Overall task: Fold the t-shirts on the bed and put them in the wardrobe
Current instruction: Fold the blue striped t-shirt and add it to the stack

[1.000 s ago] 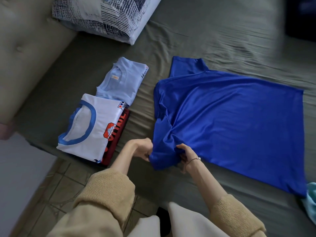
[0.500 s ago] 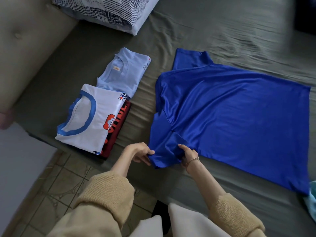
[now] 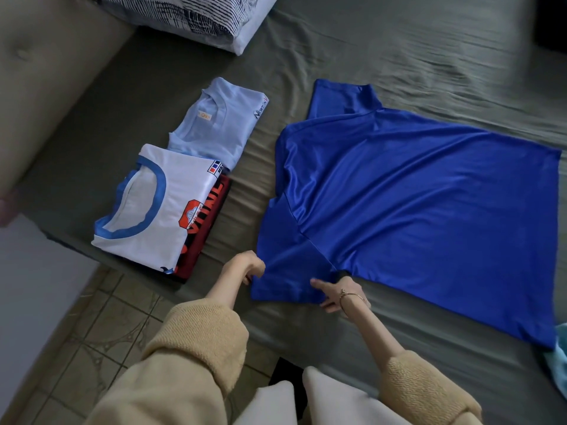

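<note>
A royal-blue t-shirt (image 3: 414, 204) lies spread flat on the grey-green bed sheet (image 3: 399, 47), collar end to the left. Its near sleeve is stretched out toward the bed's front edge. My left hand (image 3: 245, 266) pinches the left corner of that sleeve. My right hand (image 3: 339, 294) holds the sleeve's right corner, index finger lying on top of the fabric and thumb at the hem. To the left lie folded shirts: a light-blue one (image 3: 217, 127), and a white one with a blue collar (image 3: 153, 207) stacked on a red and black one (image 3: 214, 210).
A patterned pillow (image 3: 196, 16) lies at the bed's top left, beside a beige padded headboard (image 3: 46, 72). A pale teal cloth (image 3: 558, 368) shows at the right edge. A tiled floor (image 3: 104, 329) runs below the bed's front edge. A dark object (image 3: 552, 23) sits top right.
The near sleeve was bunched up under the shirt's side; now it is pulled out flat toward me. My hands have moved apart along its hem.
</note>
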Motion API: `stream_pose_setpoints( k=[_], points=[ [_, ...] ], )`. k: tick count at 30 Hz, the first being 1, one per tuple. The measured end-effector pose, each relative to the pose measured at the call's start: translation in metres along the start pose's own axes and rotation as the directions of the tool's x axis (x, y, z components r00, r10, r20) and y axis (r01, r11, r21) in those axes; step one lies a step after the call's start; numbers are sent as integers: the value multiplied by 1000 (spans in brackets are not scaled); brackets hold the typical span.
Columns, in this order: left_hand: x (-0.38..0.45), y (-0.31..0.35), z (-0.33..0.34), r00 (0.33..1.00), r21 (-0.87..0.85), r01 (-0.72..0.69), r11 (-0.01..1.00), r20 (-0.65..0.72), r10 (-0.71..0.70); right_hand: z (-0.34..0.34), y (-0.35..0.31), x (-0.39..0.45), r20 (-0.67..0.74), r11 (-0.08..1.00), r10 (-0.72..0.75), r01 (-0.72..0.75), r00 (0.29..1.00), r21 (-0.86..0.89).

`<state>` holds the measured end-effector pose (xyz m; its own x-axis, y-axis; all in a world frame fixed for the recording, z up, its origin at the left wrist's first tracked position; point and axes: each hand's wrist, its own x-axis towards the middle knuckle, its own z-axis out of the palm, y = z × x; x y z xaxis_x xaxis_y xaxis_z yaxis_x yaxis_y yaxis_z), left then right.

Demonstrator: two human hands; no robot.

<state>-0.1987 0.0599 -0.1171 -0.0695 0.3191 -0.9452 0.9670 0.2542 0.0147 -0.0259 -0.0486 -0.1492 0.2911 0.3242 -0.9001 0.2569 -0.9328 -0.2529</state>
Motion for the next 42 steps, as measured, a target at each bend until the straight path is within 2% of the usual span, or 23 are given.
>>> stream_pose_setpoints(
  k=[1, 2, 4, 6, 8, 10, 12, 13, 16, 19, 21, 26, 28, 30, 31, 34, 36, 39, 42],
  points=[
    [2, 0, 1, 1000, -28, 12, 1000, -27, -12, -1, -1, 0, -73, 999, -6, 2, 997, -50],
    [4, 0, 2, 998, -27, 27, 999, -47, -28, -2, -2, 2, -90, 996, -10, 3, 996, -84],
    [10, 1, 3, 993, 55, 61, 997, -105, -55, -6, -3, 5, -1, 986, 41, -40, 999, -165],
    [13, 6, 2, 964, 96, 81, 992, -261, -53, -12, -7, 2, 68, 933, 103, -72, 992, -353],
    [16, 15, -3, 906, -3, 49, 999, -420, -46, -18, -15, 3, 31, 869, 61, -38, 998, -493],
    [20, 27, -15, 872, -182, -54, 982, -488, -42, -25, -30, 7, -51, 879, -34, 6, 998, -477],
    [30, 40, -32, 890, -405, -176, 897, -455, -31, -35, -50, 14, -100, 925, -106, 61, 989, -376],
    [35, 44, -38, 910, -529, -217, 820, -413, -26, -39, -59, 17, -118, 939, -142, 96, 983, -330],
    [52, 60, -57, 957, -758, -251, 602, -287, 37, -48, -90, 31, -146, 937, -283, 241, 948, -254],
    [60, 74, -69, 980, -830, -195, 523, -145, 135, -50, -115, 47, -126, 903, -401, 367, 908, -223],
    [70, 81, -75, 981, -853, -176, 491, -111, 158, -49, -134, 58, -74, 877, -463, 444, 883, -182],
    [81, 77, -85, 981, -909, -191, 372, -160, 113, -54, -175, 75, -67, 797, -589, 566, 805, -211],
    [82, 68, -93, 965, -907, -262, 329, -258, 58, -61, -194, 83, -110, 759, -638, 599, 762, -257],
    [85, 61, -100, 908, -840, -359, 407, -415, -55, -69, -215, 92, -146, 702, -697, 626, 702, -340],
    [85, 60, -102, 887, -805, -387, 450, -459, -59, -73, -224, 95, -147, 664, -726, 629, 672, -403],
    [88, 69, -112, 896, -782, -373, 498, -444, -26, -85, -259, 106, -138, 566, -784, 605, 605, -560],
    [91, 73, -119, 901, -714, -345, 609, -433, 2, -93, -275, 115, -138, 530, -792, 556, 595, -640],
    [90, 86, -131, 851, -494, -358, 793, -521, 59, -104, -298, 131, -149, 534, -772, 502, 619, -681],
    [92, 114, -146, 757, -369, -437, 820, -644, 114, -120, -315, 146, -255, 567, -764, 429, 592, -703]
  ],
)
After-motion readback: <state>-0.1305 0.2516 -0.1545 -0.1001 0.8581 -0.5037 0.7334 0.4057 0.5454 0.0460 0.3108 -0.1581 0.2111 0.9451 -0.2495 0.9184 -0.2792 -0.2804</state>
